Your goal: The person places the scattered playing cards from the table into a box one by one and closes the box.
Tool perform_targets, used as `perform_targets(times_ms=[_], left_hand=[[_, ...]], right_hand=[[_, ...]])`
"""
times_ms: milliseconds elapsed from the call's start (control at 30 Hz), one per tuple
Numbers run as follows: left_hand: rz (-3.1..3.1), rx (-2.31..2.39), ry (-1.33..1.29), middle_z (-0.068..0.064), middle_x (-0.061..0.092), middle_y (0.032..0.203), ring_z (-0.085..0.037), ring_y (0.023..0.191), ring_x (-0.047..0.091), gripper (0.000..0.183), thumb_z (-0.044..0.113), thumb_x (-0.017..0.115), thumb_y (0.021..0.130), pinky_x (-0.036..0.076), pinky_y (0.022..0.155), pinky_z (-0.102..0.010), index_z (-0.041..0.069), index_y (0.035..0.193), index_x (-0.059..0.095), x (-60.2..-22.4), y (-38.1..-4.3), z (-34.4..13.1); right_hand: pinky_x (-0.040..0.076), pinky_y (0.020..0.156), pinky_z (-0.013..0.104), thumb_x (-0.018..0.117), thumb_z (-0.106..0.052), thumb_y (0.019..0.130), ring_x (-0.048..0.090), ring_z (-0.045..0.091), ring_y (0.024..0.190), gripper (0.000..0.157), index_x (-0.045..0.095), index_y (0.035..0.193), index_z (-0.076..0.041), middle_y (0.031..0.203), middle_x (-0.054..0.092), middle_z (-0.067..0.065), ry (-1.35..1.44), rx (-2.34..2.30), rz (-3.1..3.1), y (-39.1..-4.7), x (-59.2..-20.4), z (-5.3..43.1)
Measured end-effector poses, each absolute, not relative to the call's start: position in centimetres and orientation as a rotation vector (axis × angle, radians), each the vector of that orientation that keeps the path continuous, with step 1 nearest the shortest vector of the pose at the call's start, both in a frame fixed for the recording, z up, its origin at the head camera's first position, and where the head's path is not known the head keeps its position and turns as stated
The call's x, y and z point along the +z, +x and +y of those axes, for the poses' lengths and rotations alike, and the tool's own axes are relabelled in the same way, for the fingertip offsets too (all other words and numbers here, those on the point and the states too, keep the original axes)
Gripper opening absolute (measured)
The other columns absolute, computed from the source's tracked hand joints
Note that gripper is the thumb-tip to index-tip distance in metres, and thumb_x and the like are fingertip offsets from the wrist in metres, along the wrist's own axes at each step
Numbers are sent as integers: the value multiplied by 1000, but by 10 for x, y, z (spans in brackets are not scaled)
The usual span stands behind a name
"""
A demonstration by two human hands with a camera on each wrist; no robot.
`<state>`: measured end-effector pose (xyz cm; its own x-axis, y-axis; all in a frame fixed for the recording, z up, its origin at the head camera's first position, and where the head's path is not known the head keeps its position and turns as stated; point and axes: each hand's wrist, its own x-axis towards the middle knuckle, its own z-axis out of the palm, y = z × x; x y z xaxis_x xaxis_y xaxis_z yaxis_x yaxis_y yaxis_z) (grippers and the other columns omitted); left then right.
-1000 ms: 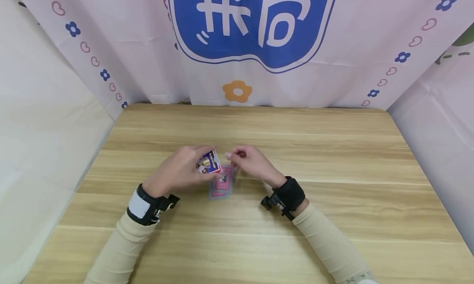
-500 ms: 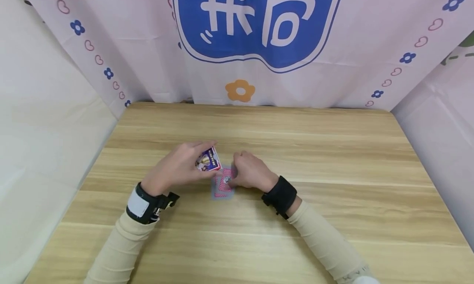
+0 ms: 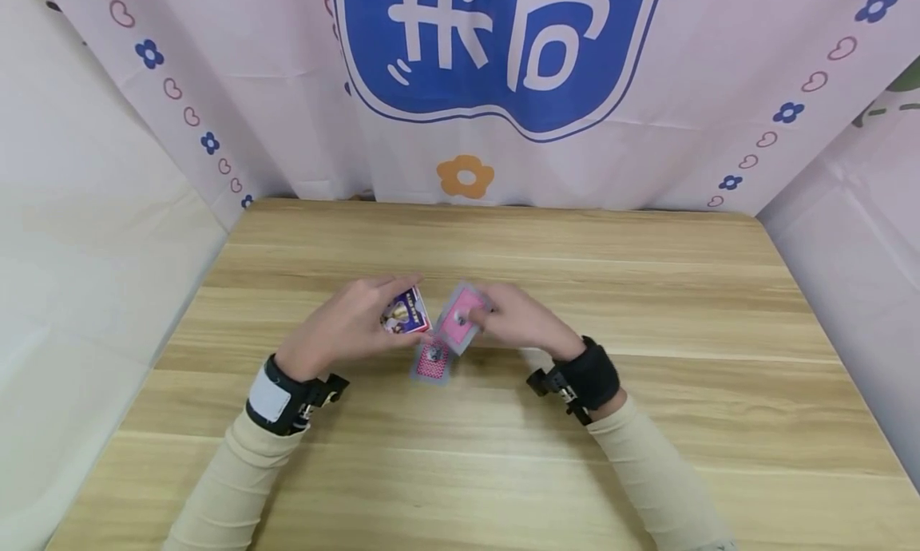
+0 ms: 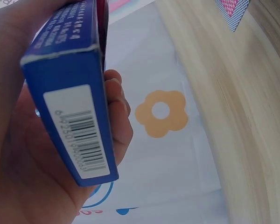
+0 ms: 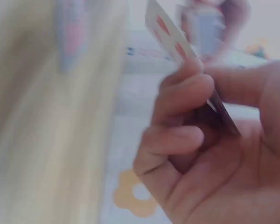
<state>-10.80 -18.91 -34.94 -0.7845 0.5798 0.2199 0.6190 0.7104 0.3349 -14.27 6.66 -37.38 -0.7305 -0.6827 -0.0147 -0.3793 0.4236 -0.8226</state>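
Observation:
My left hand [image 3: 352,319] grips a blue card box [image 3: 406,311] above the table; in the left wrist view its barcode end [image 4: 77,133] faces the camera, with the fingers wrapped round its side. Between the thumb and fingers of my right hand [image 3: 521,319] a playing card [image 3: 458,319] is pinched, its pink back up in the head view. The right wrist view shows red marks on the face of this card [image 5: 170,32]. Under and to the left of it, another pink-backed card [image 3: 431,363] lies on the table, partly covered in the head view.
The wood-grain table [image 3: 647,375] extends on every side of the hands. Behind its far edge hangs a white cloth [image 3: 561,168] with a blue emblem and an orange flower. Pale cloth also flanks the table left and right. Each wrist wears a black camera strap [image 3: 589,379].
My right hand reached down to the cards on the table, then lifted one up and back, tilting it beside the box. My left hand and the box have barely moved.

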Motion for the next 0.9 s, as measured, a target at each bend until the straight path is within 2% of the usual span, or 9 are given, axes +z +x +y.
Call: perform_targets(times_ms=[100,200,367,500,633,900], left_hand=[[-2828,-603,-977,-4,63,92,-4,67,55,80,55,74,71,51,50,-21,5,130,53,-349,-107,-187],[-2835,-606,-979,-4,64,94,-4,69,55,81,60,71,71,51,52,-22,5,128,54,-350,-106,-183],[-2801,-607,-1049,-6,65,104,-3,76,54,80,62,69,72,52,57,-23,6,128,55,-353,-105,-174],[-2764,-636,-1096,-8,64,109,-4,79,54,77,57,72,72,53,58,-24,7,128,54,-354,-103,-169],[-2764,-661,-1104,-3,65,102,-3,75,54,76,58,70,74,52,56,-23,8,129,53,-354,-102,-167],[-2778,-712,-1061,8,59,80,0,60,53,69,60,67,75,48,45,-19,8,119,56,-355,-100,-162]], right_hand=[[44,53,26,53,-8,95,55,16,65,15,61,107,-7,82,64,6,-792,-1418,2302,-141,-358,79],[37,50,26,55,-13,96,51,18,62,14,61,107,-8,80,62,9,-710,-1535,2246,-139,-348,85],[36,50,25,57,-18,95,52,17,63,13,63,104,-10,77,61,7,-679,-1524,2220,-136,-348,84],[35,48,24,58,-16,95,52,16,61,10,64,99,-9,74,61,7,-689,-1509,2251,-135,-350,81],[35,46,23,58,-14,95,51,16,58,10,64,100,-9,72,61,7,-709,-1517,2309,-133,-351,78],[39,46,25,57,-12,95,51,15,56,14,64,105,-6,75,63,12,-724,-1605,2345,-122,-351,64]])
